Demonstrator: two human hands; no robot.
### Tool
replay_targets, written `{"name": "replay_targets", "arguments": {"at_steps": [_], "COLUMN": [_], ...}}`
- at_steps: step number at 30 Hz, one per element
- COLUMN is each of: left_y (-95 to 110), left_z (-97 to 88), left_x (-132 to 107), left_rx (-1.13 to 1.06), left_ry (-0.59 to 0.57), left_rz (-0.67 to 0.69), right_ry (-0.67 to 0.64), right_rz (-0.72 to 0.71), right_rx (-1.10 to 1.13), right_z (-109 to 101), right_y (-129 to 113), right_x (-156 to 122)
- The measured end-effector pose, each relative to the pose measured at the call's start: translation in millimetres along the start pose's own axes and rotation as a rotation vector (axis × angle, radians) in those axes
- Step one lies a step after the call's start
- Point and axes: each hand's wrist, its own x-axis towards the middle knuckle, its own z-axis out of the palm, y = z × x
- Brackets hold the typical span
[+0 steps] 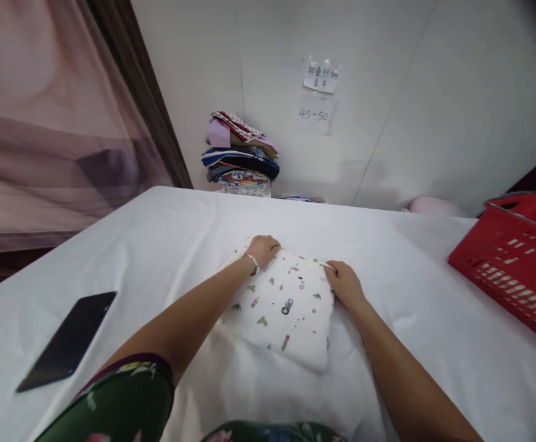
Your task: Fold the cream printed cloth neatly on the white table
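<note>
A folded white cloth (290, 307) printed with small green, grey and pink motifs lies in the middle of the white-covered table. My left hand (264, 248), with a bracelet at the wrist, grips its far edge toward the left, fingers curled and closed. At the far right corner, my right hand (345, 283) pinches the cloth between thumb and fingers. The near edge of the cloth rests on the table covering, slightly uneven. Some fingertips of the left hand are hidden from this angle.
A dark phone-like slab (69, 341) lies at the left. On the right stands a red plastic basket (511, 270) with a metal handle. Beyond the table's far edge rises a stack of folded fabrics (240, 153) by the wall, below paper signs (320, 77). A curtain (65, 123) hangs left.
</note>
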Motion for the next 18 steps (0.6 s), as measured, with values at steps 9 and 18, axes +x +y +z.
{"name": "replay_targets", "arguments": {"at_steps": [9,18], "left_y": [-49.0,-41.0], "left_z": [-46.5,-39.7], "left_x": [-57.3,-81.6], "left_rx": [-0.053,-0.051], "left_ry": [0.149,-0.072], "left_rz": [-0.547,-0.577], "right_ry": [-0.048,-0.154], "right_rz": [0.030,0.165], "right_rx": [0.038,0.145], "right_z": [-3.8,-13.1], "right_y": [0.6,-9.7], "right_x": [-8.9,-11.8]}}
